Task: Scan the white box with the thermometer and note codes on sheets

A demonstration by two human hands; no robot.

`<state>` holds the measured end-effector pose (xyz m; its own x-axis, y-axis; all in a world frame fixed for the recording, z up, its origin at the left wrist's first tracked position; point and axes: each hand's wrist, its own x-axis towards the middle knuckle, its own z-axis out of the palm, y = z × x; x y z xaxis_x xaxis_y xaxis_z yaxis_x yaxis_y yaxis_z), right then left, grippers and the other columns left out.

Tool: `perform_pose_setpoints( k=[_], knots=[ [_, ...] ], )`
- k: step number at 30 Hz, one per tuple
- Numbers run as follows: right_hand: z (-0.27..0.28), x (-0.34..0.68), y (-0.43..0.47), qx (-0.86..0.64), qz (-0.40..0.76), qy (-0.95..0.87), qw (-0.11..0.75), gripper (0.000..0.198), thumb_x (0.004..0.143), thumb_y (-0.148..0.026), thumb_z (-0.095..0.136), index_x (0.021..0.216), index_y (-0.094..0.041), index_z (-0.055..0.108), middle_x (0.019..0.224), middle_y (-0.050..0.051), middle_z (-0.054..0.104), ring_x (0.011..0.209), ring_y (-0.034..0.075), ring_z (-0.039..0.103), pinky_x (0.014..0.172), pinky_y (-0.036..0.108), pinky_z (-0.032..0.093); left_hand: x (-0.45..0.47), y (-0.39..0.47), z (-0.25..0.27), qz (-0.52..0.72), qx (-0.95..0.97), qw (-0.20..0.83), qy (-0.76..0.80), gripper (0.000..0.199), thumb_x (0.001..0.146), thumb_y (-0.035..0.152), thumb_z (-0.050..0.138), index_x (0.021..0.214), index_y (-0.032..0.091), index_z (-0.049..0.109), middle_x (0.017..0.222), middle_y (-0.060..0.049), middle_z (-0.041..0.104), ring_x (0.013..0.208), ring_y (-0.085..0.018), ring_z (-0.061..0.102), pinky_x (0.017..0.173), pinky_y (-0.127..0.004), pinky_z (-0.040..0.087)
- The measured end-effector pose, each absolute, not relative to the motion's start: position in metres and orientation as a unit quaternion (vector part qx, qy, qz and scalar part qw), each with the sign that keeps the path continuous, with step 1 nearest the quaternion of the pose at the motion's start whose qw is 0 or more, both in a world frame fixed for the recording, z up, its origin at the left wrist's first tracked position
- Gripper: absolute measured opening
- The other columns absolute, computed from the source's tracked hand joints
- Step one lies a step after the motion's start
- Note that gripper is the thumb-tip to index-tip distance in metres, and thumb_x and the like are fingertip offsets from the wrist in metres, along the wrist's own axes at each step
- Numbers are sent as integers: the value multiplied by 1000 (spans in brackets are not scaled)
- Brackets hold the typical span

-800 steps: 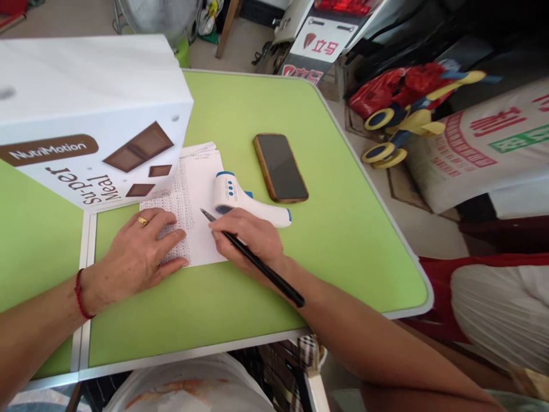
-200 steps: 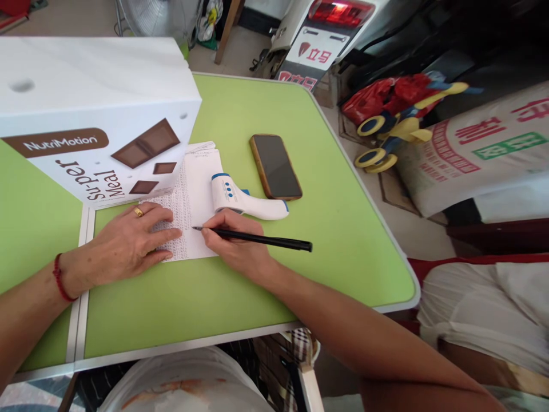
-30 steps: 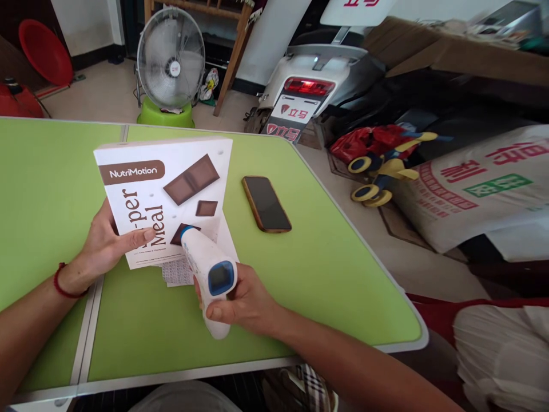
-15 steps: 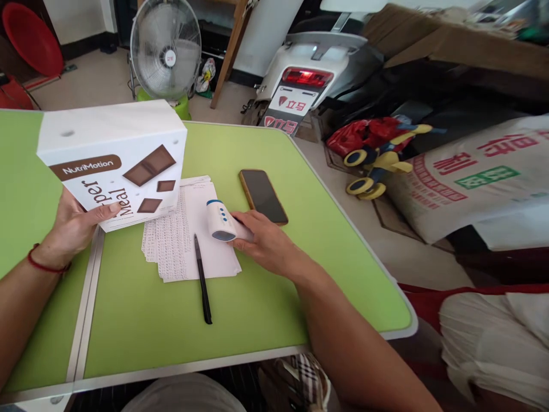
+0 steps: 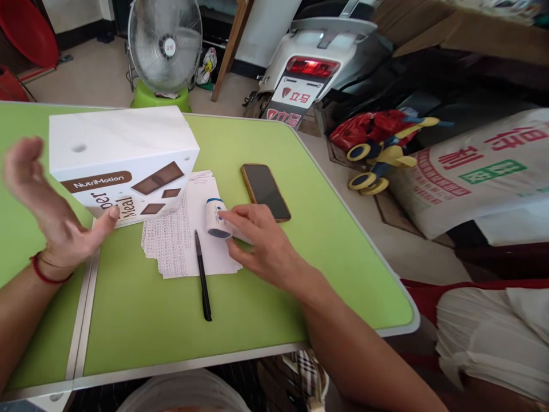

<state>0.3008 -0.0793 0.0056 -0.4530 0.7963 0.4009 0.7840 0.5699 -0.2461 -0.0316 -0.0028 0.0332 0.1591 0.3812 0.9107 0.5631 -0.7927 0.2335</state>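
Note:
A white NutriMotion box [image 5: 124, 140] with chocolate pictures stands on the green table at the left. My left hand [image 5: 64, 223] is open in front of its left side, fingers spread upward and thumb tip overlapping the box's lower front. Over the paper sheets [image 5: 171, 252] is a white infrared thermometer [image 5: 218, 220] with blue buttons. My right hand [image 5: 263, 246] has the thermometer's handle between thumb and fingers, index fingertip at the buttons. A black pen [image 5: 203, 280] lies partly on the sheets, below the thermometer.
A phone [image 5: 266, 191] in a brown case lies beyond my right hand on the green table [image 5: 343, 274]. Behind the table are a fan [image 5: 165, 48] and a white scooter [image 5: 309, 57]. A person's pale clothing [image 5: 493, 337] shows at the lower right.
My left hand has let go of the box and opened beside it; the box has shifted slightly right. My right index finger has stretched onto the thermometer's buttons.

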Motion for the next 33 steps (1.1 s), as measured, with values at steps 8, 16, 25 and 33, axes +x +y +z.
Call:
perform_pose_setpoints(
  k=[8, 16, 25, 33],
  knots=[
    [0, 271, -93, -349, -94, -924, 126, 32, 97, -7, 42, 114, -20, 65, 89, 7, 64, 78, 17, 56, 65, 29, 43, 2, -48, 30, -292, -940, 45, -172, 13, 92, 19, 60, 104, 25, 63, 96, -3, 67, 83, -19, 63, 74, -34, 55],
    [-2, 271, -91, -353, -1, -895, 274, 15, 93, -12, 49, 90, -21, 61, 79, 4, 65, 72, 16, 59, 62, 28, 46, 11, -51, 8, -159, -966, -38, -198, 23, 101, 25, 46, 104, 16, 68, 96, -9, 64, 80, -21, 58, 76, -37, 50],
    [-4, 243, -98, -484, 405, -620, 466, 6, 77, -20, 61, 82, -21, 59, 65, -3, 61, 54, 10, 56, 50, 23, 45, 14, -52, 9, -118, -972, -35, -200, 25, 97, 28, 56, 118, 19, 64, 99, -10, 58, 80, -23, 52, 74, -38, 47],
    [-13, 241, -98, -508, 330, -656, 450, 9, 73, -18, 57, 65, -21, 53, 57, -5, 53, 51, 9, 46, 49, 24, 38, 16, -52, 9, -106, -973, -36, -203, 25, 98, 29, 53, 119, 21, 64, 99, -10, 58, 80, -23, 50, 74, -38, 46]
  ],
)
